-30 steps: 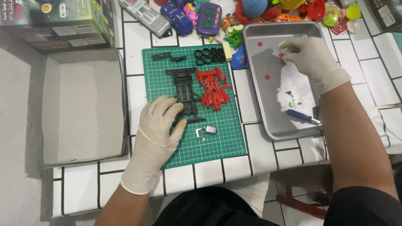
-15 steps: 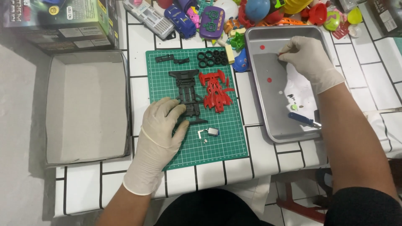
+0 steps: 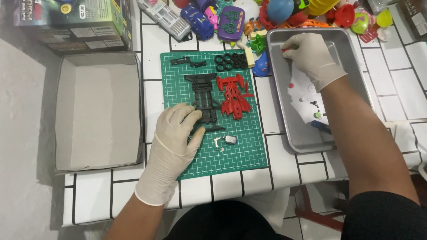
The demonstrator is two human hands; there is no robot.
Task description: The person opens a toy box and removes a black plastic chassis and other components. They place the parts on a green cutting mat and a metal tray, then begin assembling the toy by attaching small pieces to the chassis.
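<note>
My left hand (image 3: 175, 133), in a white glove, lies on the near end of a black toy-car chassis (image 3: 201, 91) and holds it down on the green cutting mat (image 3: 240, 151). A red car body frame (image 3: 233, 95) lies just right of the chassis. My right hand (image 3: 311, 55), also gloved, is inside the metal tray (image 3: 302, 135) at its far left corner. Its fingertips pinch a small red part (image 3: 284, 50). Another small red part (image 3: 291, 85) lies on the tray floor near that hand.
Black tyres (image 3: 230, 61) and a small silver motor (image 3: 230, 140) lie on the mat. An open cardboard box (image 3: 100, 111) stands to the left. Colourful toys (image 3: 275, 13) crowd the far edge. A printed carton (image 3: 75, 22) sits at the far left.
My right hand has moved from the tray's far right side to its far left corner, onto a small red part. My left hand stays on the chassis.
</note>
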